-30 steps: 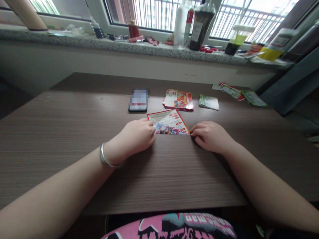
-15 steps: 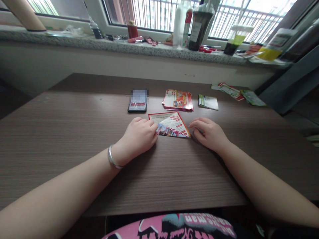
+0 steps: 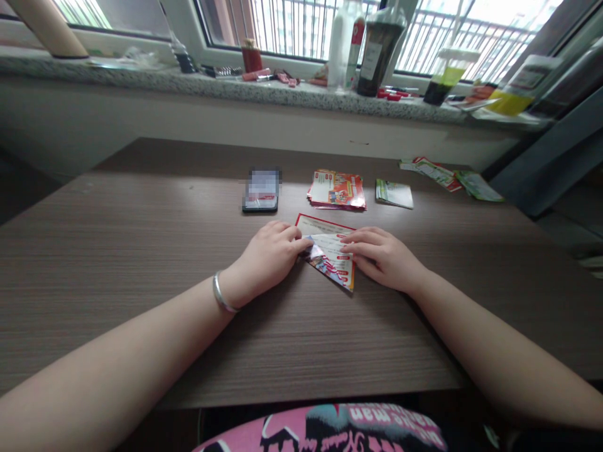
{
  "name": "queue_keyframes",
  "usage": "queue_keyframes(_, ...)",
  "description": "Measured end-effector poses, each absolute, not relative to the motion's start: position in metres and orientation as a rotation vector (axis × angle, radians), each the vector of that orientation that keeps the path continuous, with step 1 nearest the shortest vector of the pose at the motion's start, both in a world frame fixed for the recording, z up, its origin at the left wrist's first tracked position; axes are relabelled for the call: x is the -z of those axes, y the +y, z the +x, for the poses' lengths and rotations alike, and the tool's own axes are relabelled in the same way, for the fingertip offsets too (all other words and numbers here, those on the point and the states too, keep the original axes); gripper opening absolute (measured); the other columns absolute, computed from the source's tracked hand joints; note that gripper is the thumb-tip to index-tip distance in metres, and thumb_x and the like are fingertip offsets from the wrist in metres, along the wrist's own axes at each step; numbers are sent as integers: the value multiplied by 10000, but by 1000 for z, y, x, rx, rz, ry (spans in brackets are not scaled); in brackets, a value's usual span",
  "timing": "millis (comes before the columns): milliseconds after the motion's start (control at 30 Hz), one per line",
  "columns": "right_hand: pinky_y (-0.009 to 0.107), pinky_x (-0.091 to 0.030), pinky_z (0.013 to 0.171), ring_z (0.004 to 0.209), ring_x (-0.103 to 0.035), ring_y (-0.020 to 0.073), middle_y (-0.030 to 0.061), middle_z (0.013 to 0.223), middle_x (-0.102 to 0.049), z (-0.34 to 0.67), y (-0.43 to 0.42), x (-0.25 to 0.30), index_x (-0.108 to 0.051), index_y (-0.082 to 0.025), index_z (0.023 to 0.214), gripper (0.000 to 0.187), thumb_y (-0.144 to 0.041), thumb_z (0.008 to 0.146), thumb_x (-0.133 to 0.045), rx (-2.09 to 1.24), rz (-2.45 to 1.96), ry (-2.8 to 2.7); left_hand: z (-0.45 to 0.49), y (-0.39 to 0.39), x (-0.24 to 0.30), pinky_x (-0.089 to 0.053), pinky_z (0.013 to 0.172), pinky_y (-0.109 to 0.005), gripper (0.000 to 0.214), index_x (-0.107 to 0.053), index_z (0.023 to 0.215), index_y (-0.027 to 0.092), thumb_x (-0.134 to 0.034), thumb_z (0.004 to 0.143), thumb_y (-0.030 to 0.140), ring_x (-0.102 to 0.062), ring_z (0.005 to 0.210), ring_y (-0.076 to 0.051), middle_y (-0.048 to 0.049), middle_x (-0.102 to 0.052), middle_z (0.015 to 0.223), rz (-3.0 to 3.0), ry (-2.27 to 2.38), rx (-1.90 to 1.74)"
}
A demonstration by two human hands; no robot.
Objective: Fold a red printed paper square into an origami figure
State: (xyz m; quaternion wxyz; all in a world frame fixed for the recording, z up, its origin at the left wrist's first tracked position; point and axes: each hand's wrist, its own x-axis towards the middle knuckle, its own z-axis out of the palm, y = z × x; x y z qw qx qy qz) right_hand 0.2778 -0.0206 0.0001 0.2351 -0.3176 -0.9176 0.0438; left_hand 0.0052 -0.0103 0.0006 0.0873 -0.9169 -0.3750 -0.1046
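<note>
A folded printed leaflet (image 3: 330, 250), white with red edging and a coloured picture along its lower side, lies on the table between both hands. One corner points down toward me. My left hand (image 3: 273, 251), with a silver bangle at the wrist, has its thumb on the leaflet's left end and its fingers bent around that end. My right hand (image 3: 384, 256) rests at the opposite edge. Its fingers are stretched out and slightly apart, the tips lying on the paper.
Beyond the hands lie a phone (image 3: 261, 191) with a blurred screen, a stack of red and white leaflets (image 3: 338, 189) and a small stack of cards (image 3: 394, 194). More green and red papers (image 3: 438, 172) are at the far right. Bottles and cups crowd the windowsill (image 3: 292, 94).
The leaflet has turned clockwise, its right corner swinging toward me. My right hand has moved left onto its edge. My left thumb now stretches over the paper.
</note>
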Motion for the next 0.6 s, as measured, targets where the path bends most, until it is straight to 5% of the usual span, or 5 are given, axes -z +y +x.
queue_keyframes(233,412,-510,965,1115,-604,207,64,1175,-699,275,-20,0,-689,-230,1105,254,-190,907,-535,-114,-794,-2611,9,-13,-1,-339,1103,-477,296,-664,1125,192,-463,959,333,-535,1218,-258,-91,-652,1222,-2842,-1159,319)
queue_keyframes(400,451,-484,1027,1249,-540,234,56,1228,-683,275,-20,2,-684,-243,1137,315,-158,854,-573,-106,-794,-2650,9,-16,2,-239,1176,-470,512,-501,1378,201,-471,944,471,-308,1433,-281,-86,-432,1504,-2909,-1219,188)
queue_keyframes(600,517,-371,1125,1344,-456,262,46,1314,-636,275,-21,2,-638,-235,1234,367,-229,875,-560,-78,-868,-2730,8,-17,5,-185,1186,-488,794,-317,1503,207,-463,876,673,-214,1471,-314,-113,-253,1591,-2957,-1235,21)
